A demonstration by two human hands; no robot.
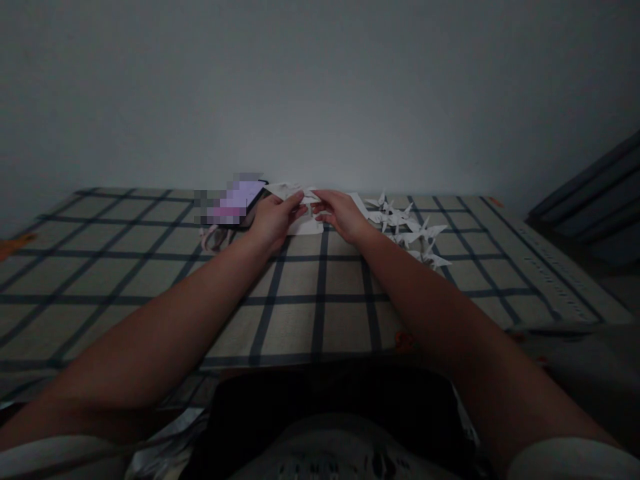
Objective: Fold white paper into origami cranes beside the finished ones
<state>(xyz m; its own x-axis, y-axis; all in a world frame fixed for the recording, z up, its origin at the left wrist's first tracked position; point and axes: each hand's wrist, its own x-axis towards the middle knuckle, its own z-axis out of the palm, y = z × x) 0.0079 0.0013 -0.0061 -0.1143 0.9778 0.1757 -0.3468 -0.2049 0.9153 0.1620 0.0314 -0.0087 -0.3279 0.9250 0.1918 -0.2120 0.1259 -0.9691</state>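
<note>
Between my two hands is a partly folded piece of white paper (285, 191), raised a little above the table. My left hand (273, 217) pinches it with the thumb on top. On its other side my right hand (341, 212) grips the paper with thumb and fingers, which are closed around its edge. Beneath the hands a flat white sheet (306, 225) lies on the cloth. Just right of my right hand sit several folded white paper cranes (400, 220), bunched together. The exact folds under my fingertips are too dim to make out.
A checked tablecloth (345, 293) covers the table, which meets a plain wall (320, 93). Left of my hands a phone with a lit, blurred screen (235, 202) leans at a tilt, with a pinkish looped cord (216, 237) by it. Dark slatted furniture (595, 193) stands at right.
</note>
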